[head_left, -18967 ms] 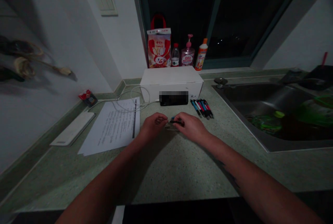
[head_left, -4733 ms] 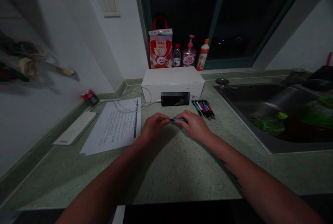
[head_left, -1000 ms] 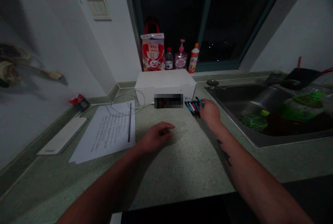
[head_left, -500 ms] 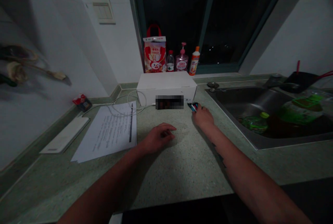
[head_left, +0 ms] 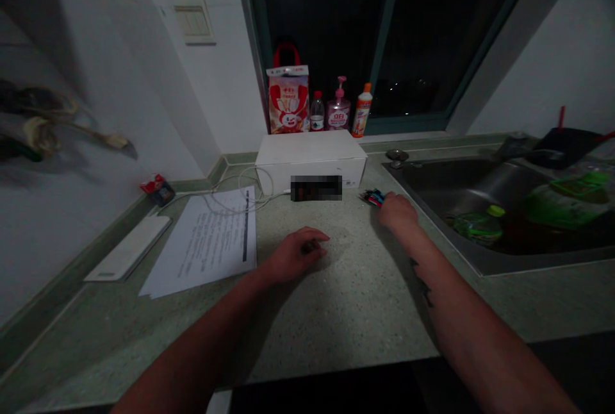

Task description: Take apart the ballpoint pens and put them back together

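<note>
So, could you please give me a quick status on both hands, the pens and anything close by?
Left hand loosely open, nothing seen in it. Right hand gripping the bunched pens. Phone near the pens, not touching.

Single head-worn view, facing forward and down, counter (head_left: 331, 311) near below, window (head_left: 384, 36) beyond

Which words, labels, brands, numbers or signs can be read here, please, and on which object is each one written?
"立白": on the pink pump bottle.
Too small or blurred to read: the printing on the red bag, clear bottle, orange-capped bottle, paper sheets and white box.
Pens: no lettering can be made out.
</note>
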### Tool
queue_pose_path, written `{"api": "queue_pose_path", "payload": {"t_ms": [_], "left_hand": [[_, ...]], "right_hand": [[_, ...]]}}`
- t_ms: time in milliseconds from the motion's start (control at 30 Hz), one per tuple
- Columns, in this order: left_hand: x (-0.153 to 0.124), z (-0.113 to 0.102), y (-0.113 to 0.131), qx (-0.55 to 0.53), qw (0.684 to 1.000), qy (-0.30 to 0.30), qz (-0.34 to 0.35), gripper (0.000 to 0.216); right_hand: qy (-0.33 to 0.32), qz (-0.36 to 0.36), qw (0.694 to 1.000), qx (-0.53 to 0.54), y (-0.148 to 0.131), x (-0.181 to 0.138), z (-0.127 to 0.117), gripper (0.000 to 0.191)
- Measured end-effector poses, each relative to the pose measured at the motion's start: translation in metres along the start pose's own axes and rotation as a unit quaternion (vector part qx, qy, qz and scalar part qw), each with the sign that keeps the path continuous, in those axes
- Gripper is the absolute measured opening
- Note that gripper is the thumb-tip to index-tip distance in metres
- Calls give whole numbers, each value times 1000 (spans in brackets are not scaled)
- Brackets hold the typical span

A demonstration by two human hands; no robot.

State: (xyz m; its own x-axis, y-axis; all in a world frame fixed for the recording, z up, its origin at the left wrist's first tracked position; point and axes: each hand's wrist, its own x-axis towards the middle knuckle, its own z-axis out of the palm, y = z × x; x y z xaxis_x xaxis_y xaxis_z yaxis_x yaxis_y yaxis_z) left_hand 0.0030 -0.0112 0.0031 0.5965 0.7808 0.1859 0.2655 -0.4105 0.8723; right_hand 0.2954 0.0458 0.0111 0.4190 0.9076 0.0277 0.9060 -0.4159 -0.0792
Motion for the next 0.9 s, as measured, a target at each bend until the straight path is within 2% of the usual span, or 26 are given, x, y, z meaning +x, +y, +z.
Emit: {"api": "queue_pose_path", "payload": {"t_ms": [133,200,300,433,500,567,633,700,800,900], "left_hand": [[0,0,2,-1,1000,13,4,25],[0,0,2,1,1000,25,5,25],[0,1,0,3,999,40,0,26],[2,5,-5,-23,997,67,-38,25],[4,6,-8,-65,992,92,-57,29],[7,8,-10,-115,983,124,-63,43],[9,10,-9,-162,973,154,-57,63],[9,12,-5,-200,964,166,-52,73],[7,15,6,-223,960,160,-59,64],[5,17,16,-174,962,206,-43,44]], "right_hand": [[-56,25,998,10,6,3,-3,39],[-64,25,998,13,6,2,-4,38],[-37,3,999,22,6,0,-6,33],[60,-55,992,93,-1,-6,-13,30],[105,-91,979,152,-14,-16,-15,29],[118,-130,962,208,-34,-34,-14,28],[95,-193,939,267,-56,-57,-9,30],[28,-266,914,305,-75,-82,-1,32],[-52,-362,861,354,-93,-109,10,41],[-70,-394,819,411,-98,-120,15,50]]}}
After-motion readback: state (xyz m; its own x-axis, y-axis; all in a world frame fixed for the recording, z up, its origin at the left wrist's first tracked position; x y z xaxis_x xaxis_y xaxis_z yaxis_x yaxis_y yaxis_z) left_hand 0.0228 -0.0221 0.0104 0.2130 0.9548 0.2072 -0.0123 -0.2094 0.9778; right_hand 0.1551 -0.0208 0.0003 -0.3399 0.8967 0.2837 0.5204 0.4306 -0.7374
